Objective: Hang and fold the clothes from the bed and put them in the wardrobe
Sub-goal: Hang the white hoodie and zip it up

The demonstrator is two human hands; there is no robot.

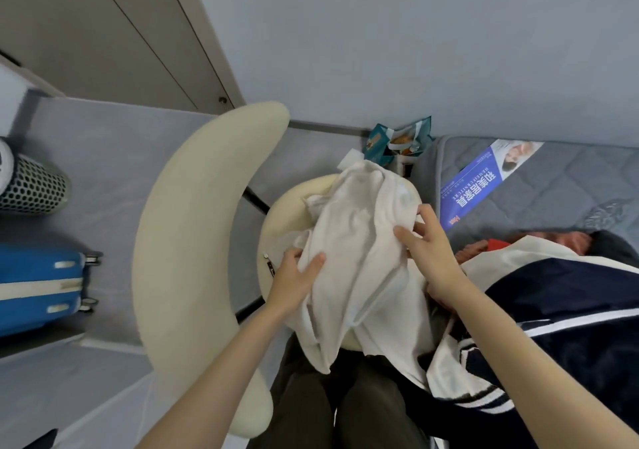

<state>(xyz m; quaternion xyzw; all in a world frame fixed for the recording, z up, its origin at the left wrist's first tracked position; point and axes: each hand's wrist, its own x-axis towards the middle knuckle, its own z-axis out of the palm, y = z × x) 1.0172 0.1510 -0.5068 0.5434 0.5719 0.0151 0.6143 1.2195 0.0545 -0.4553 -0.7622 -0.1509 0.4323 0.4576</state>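
A crumpled white garment [359,241] lies over the round cream seat of a chair [290,206] in front of me. My left hand [294,276] grips its left edge, thumb on top of the cloth. My right hand [425,251] pinches the cloth on its right side near the top. To the right, a navy and white jacket [553,310] and a reddish garment [484,244] lie heaped on the bed's grey mattress [553,186].
The chair's curved cream backrest [193,227] arcs round the left side. A blue suitcase [38,286] and a perforated bin [34,186] stand at the far left. A teal bag [397,141] sits by the wall. The wardrobe door [114,34] is at upper left.
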